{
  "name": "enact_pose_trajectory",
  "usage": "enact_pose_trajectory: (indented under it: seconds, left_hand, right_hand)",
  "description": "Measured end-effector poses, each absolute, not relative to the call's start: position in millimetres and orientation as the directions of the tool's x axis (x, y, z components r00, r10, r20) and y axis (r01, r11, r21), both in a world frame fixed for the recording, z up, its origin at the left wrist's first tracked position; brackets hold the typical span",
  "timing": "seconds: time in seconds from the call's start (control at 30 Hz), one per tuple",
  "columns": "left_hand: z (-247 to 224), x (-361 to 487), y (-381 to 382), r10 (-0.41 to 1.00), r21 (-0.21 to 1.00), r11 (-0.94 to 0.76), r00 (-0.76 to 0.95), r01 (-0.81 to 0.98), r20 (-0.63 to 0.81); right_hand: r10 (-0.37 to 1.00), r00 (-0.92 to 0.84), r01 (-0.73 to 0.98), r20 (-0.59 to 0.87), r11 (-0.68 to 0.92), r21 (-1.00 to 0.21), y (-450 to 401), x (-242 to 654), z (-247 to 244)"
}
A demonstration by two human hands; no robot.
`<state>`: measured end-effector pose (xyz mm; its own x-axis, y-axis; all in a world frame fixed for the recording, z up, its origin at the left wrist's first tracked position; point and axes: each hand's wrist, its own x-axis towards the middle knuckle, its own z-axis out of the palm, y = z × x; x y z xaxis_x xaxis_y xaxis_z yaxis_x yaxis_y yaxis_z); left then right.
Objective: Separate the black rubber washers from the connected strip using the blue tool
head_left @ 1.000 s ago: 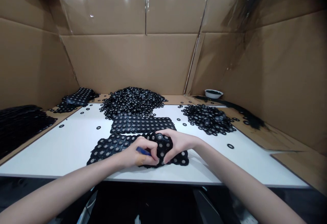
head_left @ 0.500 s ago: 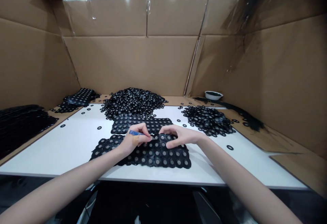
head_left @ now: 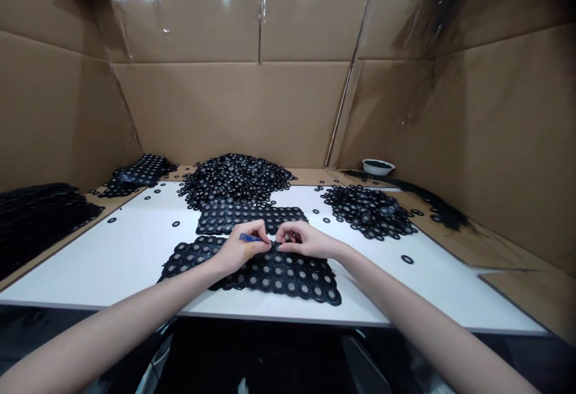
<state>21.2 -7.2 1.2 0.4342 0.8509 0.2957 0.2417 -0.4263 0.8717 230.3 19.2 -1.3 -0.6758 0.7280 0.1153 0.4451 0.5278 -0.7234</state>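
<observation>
In front of me on the white table lies a black rubber sheet (head_left: 279, 274) moulded with rows of round rings with pale centres. My left hand (head_left: 245, 244) is closed around a slim blue-handled tool (head_left: 249, 238), its tip hidden by the fingers at the sheet's far edge. Just to the right, my right hand (head_left: 306, 240) pinches the far edge of the sheet between thumb and fingers; the exact pinch point is partly hidden. Both sets of fingertips are close together. A second black sheet (head_left: 216, 217) lies flat just beyond the hands.
A large heap of loose black rings (head_left: 234, 175) stands behind the sheets, with a smaller heap (head_left: 371, 211) at right. Stacked black sheets (head_left: 36, 220) lie at left. A white bowl (head_left: 378, 168) and dark trimmings (head_left: 432, 205) lie back right. Cardboard walls (head_left: 202, 112) enclose the table.
My right hand has shifted slightly left and its fingers have drawn together at the sheet's edge. My left hand moved a little right. The sheet's right end has swung slightly towards me.
</observation>
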Motion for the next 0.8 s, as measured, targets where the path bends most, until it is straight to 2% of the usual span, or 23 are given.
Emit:
enact_pose_trajectory:
  seconds: [0.8]
  left_hand:
    - [-2.5,20.3,-8.4,0.793,0.828,-0.507,0.507,0.240,0.339]
  right_hand:
    - [0.718,-0.682,0.420,0.138,0.538,-0.731,16.6,224.7,-2.0]
